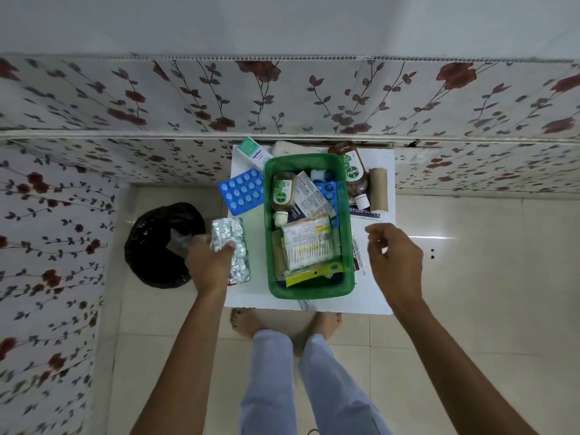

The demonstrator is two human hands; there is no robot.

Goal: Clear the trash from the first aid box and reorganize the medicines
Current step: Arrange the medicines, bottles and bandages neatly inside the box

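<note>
A green first aid box (pixel 267 233) stands on a small white table (pixel 373 293). Inside lie a small Dettol bottle (pixel 283 194), paper leaflets, a blue blister sheet (pixel 328 191) and a clear packet of swabs (pixel 309 246). My left hand (pixel 208 262) grips a silver blister strip (pixel 226 235) at the table's left edge, over another silver strip (pixel 241 265). My right hand (pixel 394 259) hovers right of the box, fingers loosely curled, holding nothing.
A black-lined trash bin (pixel 157 246) sits on the floor left of the table. On the table outside the box: a blue blister sheet (pixel 241 191), a white-green carton (pixel 252 153), a large Dettol bottle (pixel 354 174), a cardboard roll (pixel 378 189). Floral wall behind.
</note>
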